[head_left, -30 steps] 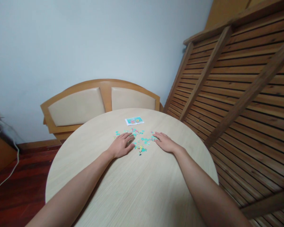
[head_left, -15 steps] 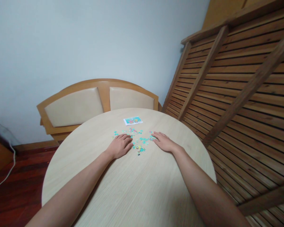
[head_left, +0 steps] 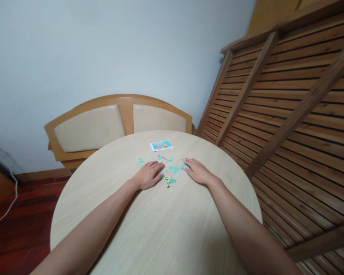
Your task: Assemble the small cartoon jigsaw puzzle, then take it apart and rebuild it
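Note:
Small turquoise, pink and yellow jigsaw puzzle pieces (head_left: 175,168) lie scattered on the pale round table (head_left: 166,225). My left hand (head_left: 149,175) rests palm down at their left side, fingers stretched out over some of them. Part of the spread is hidden under it. On the right, my right hand (head_left: 198,171) lies flat with its fingertips at the edge of the pieces. A yellow cluster of pieces (head_left: 167,178) sits between the hands, nearer to me. Beyond them is a picture card (head_left: 161,146) with a turquoise background and pink and yellow figures.
A wooden headboard (head_left: 126,110) with cream panels stands behind the table, against the wall. On the right leans a large slatted wooden frame (head_left: 275,126), close to the table's edge. A white cable (head_left: 16,191) hangs at the left above a dark red floor (head_left: 31,214).
My left hand has shifted slightly to the right over the pieces. My right hand has hardly moved.

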Available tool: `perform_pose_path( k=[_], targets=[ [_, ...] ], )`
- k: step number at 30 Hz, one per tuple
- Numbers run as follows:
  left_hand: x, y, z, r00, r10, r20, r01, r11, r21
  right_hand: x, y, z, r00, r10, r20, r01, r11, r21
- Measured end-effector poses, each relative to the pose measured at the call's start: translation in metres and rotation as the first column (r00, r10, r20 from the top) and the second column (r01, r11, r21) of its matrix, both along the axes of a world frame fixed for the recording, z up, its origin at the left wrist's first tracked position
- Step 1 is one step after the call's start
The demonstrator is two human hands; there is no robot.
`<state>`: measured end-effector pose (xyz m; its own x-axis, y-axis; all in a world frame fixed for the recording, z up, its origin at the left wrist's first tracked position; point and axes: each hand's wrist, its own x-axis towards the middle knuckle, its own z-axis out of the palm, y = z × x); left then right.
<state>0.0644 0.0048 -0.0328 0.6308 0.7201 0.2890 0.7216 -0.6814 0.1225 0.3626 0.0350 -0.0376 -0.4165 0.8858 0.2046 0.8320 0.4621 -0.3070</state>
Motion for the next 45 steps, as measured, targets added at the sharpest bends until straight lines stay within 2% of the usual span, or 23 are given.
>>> perform_pose_path(
  k=[2,4,6,8,10,15,20,23,27,34,39,45],
  targets=[
    [0.002,-0.003,0.003,0.999,-0.034,-0.006,0.034,0.999,0.001,-0.01,-0.007,0.009,0.999,0.047,-0.014,-0.046,0.998,0.053],
    [0.005,-0.008,0.006,0.998,-0.064,-0.009,0.064,0.998,0.007,-0.023,-0.017,0.018,0.985,0.164,-0.06,-0.158,0.983,0.094],
    [0.008,-0.012,0.007,0.997,-0.079,-0.001,0.079,0.997,0.008,-0.037,-0.029,0.026,0.943,0.324,-0.076,-0.319,0.945,0.075],
    [0.008,-0.016,0.007,0.997,-0.082,0.013,0.082,0.997,-0.001,-0.049,-0.038,0.031,0.881,0.468,-0.073,-0.466,0.884,0.048],
    [0.007,-0.019,0.007,0.998,-0.064,0.02,0.064,0.998,-0.013,-0.055,-0.044,0.033,0.85,0.522,-0.066,-0.521,0.853,0.031],
    [0.002,-0.023,0.01,0.999,-0.045,0.004,0.045,0.999,0.013,-0.049,-0.037,0.026,0.886,0.461,-0.059,-0.461,0.887,0.014],
    [0.004,-0.028,0.016,0.991,-0.136,0.008,0.136,0.991,0.013,-0.039,-0.028,0.021,0.922,0.38,-0.07,-0.381,0.925,-0.005],
    [0.005,-0.031,0.019,0.982,-0.19,-0.005,0.19,0.982,0.01,-0.036,-0.027,0.02,0.925,0.373,-0.078,-0.374,0.927,-0.004],
    [0.008,-0.034,0.022,0.983,-0.18,-0.026,0.18,0.984,0.005,-0.034,-0.025,0.02,0.933,0.353,-0.074,-0.353,0.935,0.006],
    [0.016,-0.04,0.021,0.966,-0.258,0.028,0.259,0.966,-0.022,-0.034,-0.024,0.016,0.922,0.377,-0.092,-0.375,0.926,0.038],
    [0.012,-0.037,0.02,0.983,-0.181,0.023,0.182,0.983,-0.038,-0.038,-0.027,0.015,0.915,0.386,-0.122,-0.388,0.922,0.009],
    [0.006,-0.031,0.017,0.983,-0.171,0.064,0.174,0.983,-0.048,-0.043,-0.033,0.02,0.902,0.406,-0.149,-0.413,0.91,-0.019]
  ],
)
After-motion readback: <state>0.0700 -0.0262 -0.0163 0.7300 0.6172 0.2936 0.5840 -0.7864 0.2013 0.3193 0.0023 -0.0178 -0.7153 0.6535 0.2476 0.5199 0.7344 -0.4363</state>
